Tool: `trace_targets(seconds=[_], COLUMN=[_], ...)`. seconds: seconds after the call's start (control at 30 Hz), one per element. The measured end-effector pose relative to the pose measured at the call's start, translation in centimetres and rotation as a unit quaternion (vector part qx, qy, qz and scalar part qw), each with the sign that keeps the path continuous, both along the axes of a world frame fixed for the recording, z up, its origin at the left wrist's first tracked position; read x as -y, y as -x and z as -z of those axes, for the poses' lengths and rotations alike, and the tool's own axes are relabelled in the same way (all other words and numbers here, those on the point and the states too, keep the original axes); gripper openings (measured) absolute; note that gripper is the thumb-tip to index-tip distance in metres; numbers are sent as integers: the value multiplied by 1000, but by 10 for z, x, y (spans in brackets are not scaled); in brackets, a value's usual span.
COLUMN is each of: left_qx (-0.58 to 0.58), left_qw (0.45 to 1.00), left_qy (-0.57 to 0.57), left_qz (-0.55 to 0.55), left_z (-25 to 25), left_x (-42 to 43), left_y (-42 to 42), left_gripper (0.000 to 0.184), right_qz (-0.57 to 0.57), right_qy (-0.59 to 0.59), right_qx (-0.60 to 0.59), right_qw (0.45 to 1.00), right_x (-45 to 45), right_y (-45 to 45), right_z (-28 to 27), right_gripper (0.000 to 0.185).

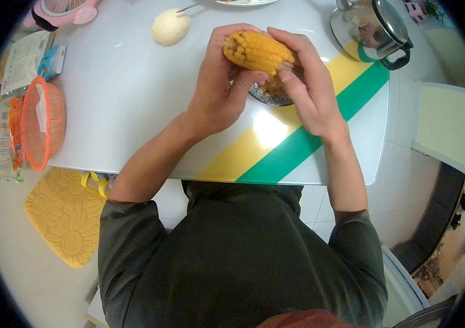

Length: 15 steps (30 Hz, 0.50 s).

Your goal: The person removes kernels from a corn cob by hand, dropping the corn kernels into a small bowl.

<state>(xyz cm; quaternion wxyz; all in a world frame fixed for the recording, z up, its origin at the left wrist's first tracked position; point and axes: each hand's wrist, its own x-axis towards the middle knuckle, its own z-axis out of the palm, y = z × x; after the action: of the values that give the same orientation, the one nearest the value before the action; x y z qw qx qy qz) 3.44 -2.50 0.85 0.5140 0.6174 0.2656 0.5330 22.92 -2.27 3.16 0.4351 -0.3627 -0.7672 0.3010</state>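
Note:
A yellow corn cob is held between both hands, tilted, over a small patterned bowl. My left hand wraps round the cob's left end, its thumb beneath. Fingers of my right hand curl over the cob's right end, the thumb pressed against the kernels there. Some kernels look gone at the left tip and near the right thumb. Yellowish bits show inside the bowl, which is partly hidden by the hands.
A pale round bun lies at the back of the white table. Behind stands a plate. A glass-lidded pot is at the back right. An orange basket sits by the left edge, near packets. A yellow stool seat is below.

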Motion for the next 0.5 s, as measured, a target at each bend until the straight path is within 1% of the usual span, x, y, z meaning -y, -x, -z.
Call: trace_targets(seconds=[0.13,0.23,0.33,0.5], left_qx=[-2,4,-5,-13], left_qw=[1000,1000,999,999], left_qy=[6,-7,-33,-47], left_qz=[4,1,-6,-4], left_z=[-1,1,3,2], left_x=[-1,-2,-3,-3], left_y=[2,1,0,0], left_gripper=[52,52,52,52], right_qz=[-7,7,24,7], right_qy=[-15,21,26,34], right_qx=[-7,-20,-29,-60], right_qw=[1000,1000,999,998], right_x=[0,2,5,3], right_y=[0,3,6,6], right_z=[-1,1,0,1], right_gripper=[48,47,46,44])
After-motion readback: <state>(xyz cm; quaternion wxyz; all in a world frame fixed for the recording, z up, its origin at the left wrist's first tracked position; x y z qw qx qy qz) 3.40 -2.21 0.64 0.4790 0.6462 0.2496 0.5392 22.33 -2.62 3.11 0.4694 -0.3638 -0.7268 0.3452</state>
